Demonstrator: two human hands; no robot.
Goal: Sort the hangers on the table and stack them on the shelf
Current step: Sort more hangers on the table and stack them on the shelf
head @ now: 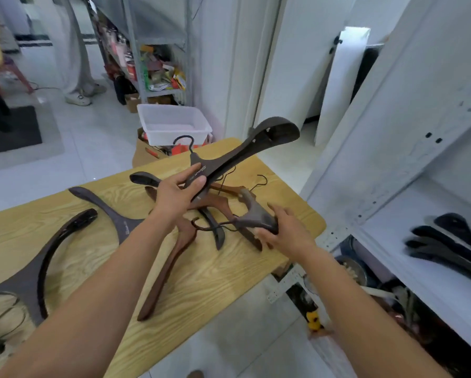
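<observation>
Above the middle of the wooden table (229, 271), I see the left hand (178, 195) holding a dark grey hanger (229, 156) lifted clear of the pile. The thumb lies on top of its neck and the fingers are curled beneath. Its hook points away from me, toward a white tub (174, 124) on the floor beyond. Just to the right, the right hand (286, 233) grips one arm end of a second grey hanger (253, 211), fingers wrapped round it, while that hanger rests on a tangle of brown hangers (218, 203). A long brown hanger (169, 266) lies toward me. Further left, another grey hanger (111, 211) and a glossy dark hanger (57, 241) lie flat on the table. To the right, the white shelf (409, 222) carries a stack of black hangers (452, 249).
</observation>
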